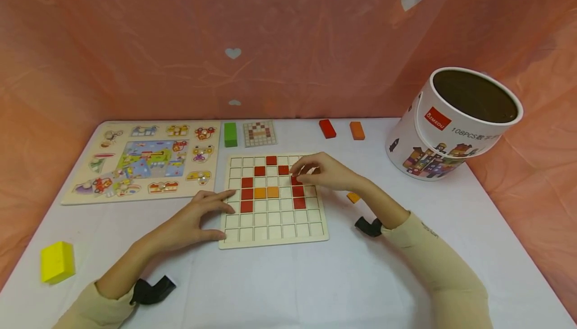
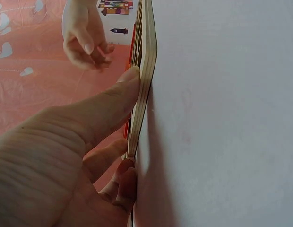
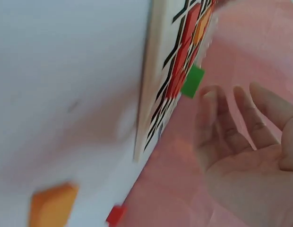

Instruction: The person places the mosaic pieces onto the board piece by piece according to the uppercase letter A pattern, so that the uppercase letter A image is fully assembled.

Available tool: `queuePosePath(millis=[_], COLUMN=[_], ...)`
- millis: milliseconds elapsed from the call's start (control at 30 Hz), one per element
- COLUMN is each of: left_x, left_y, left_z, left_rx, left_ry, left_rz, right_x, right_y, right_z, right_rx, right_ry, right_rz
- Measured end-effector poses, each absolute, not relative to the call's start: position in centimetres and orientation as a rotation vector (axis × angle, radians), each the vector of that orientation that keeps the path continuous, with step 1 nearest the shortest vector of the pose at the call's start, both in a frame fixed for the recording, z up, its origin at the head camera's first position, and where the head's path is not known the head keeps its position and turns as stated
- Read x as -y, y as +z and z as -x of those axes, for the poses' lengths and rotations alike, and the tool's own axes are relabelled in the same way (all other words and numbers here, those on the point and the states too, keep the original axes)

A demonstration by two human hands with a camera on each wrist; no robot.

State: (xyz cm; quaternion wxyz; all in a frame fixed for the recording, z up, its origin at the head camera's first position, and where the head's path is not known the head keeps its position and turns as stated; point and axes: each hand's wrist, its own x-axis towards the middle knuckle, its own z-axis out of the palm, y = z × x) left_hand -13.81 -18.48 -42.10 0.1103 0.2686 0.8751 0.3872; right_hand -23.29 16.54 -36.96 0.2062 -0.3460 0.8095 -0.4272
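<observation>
A wooden grid board [image 1: 275, 226] lies flat on the white table, with several red tiles [image 1: 247, 194] and two orange tiles [image 1: 266, 192] in its squares. At its left edge my left hand [image 1: 198, 219] rests with fingers extended; the left wrist view shows the thumb [image 2: 130, 78] touching the board's edge. Over the upper right part of the board hovers my right hand [image 1: 324, 171], nothing held between its slightly bent fingers. In the right wrist view that hand [image 3: 250, 146] is apart from the board. A red tile lies partly hidden behind its fingertips.
Behind the board are a green block [image 1: 230, 134], a small pattern card [image 1: 260, 133], a red block [image 1: 327, 128] and an orange block [image 1: 357, 130]. Another orange block [image 1: 353, 197] lies beside the right forearm. A peg puzzle [image 1: 158, 158], a yellow block [image 1: 57, 262] and a white bucket [image 1: 446, 133] stand around.
</observation>
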Motion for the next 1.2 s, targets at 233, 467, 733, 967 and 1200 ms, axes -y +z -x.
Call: queuePosePath(millis=[233,467,733,967,1200], left_x=[18.5,18.5,18.4,18.4,18.5], left_y=[-41.8,-41.8,-41.8,-41.8,-41.9], left_z=[13.7,13.7,13.7,13.7,13.7], left_rx=[-2.568,-2.575,-2.569,-2.571,-2.583], left_ry=[1.138,1.132,1.139,1.127,1.112], left_rz=[-0.784,-0.772,-0.770,-0.783,-0.789], right_x=[-17.0,-14.9,-15.3,-21.4,-27.9], right_y=[-37.5,-38.7,-38.2,-37.8,-39.1], right_z=[19.0,16.5,16.6,18.4,20.2], right_rx=[-2.559,-2.536,-2.527,-2.548,-2.408], right_ry=[-0.661,-0.320,-0.390,-0.962,-1.195], right_rz=[1.100,1.243,1.206,0.961,0.775])
